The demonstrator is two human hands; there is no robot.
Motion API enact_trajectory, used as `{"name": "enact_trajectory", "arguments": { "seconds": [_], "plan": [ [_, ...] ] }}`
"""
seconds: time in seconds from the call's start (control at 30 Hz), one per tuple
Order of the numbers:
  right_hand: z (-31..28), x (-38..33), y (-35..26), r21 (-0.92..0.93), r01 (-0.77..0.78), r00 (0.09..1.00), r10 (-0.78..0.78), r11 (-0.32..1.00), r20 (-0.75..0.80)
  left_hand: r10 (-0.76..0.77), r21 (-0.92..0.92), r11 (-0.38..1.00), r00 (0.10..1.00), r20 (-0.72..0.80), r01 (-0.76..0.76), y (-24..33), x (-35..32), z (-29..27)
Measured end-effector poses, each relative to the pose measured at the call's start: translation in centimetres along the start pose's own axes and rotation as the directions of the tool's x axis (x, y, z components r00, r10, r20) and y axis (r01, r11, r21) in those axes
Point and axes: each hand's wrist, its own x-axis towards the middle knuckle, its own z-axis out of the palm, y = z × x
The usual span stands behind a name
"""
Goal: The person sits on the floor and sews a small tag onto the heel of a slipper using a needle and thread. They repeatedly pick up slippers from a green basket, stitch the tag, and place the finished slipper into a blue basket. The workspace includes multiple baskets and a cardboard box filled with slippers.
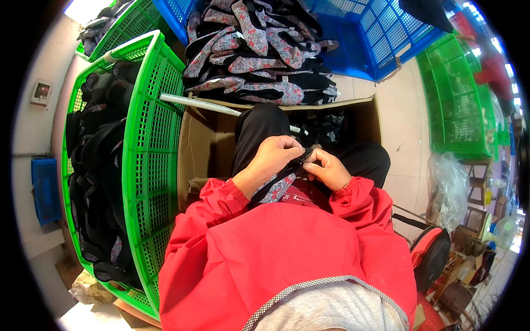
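Observation:
Over my lap, both hands pinch the dark edge of a fabric shoe piece (pixel 277 188). Its grey, red-flowered cloth hangs below my left hand (pixel 274 156), partly hidden by that wrist. My right hand (pixel 329 170) is closed at the other side of the same dark edge, thumb and forefinger together. The fingertips almost meet, and fine detail between them is too small to make out. Beyond my knees lies a tall heap of similar floral and black fabric shoes (pixel 259 60).
An open cardboard box (pixel 361 118) with dark scraps stands under the heap, a white rod (pixel 200 103) across its corner. To the left, a green crate (pixel 144 165) holds black shoes. Blue crates (pixel 381 38), another green crate (pixel 455 94) and clear plastic (pixel 448 187) are at the right.

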Motion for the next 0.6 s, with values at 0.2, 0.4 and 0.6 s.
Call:
{"name": "enact_trajectory", "arguments": {
  "seconds": [0.2,0.4,0.6],
  "plan": [
    [-0.5,-0.4,2.1,0.145,0.023,0.998,-0.015,0.989,-0.056,-0.035,-0.121,0.992,0.999,-0.019,0.032,0.6,-0.1,0.4],
    [-0.9,-1.8,3.5,0.350,0.057,0.982,0.011,0.935,-0.190,-0.011,-0.208,0.978,0.994,-0.105,-0.011,0.2,0.2,0.6],
    [-0.3,-2.2,3.2,0.370,0.086,0.986,-0.025,0.925,-0.167,0.087,-0.300,0.945,0.985,-0.147,-0.129,-0.2,0.1,1.2]
  ]
}}
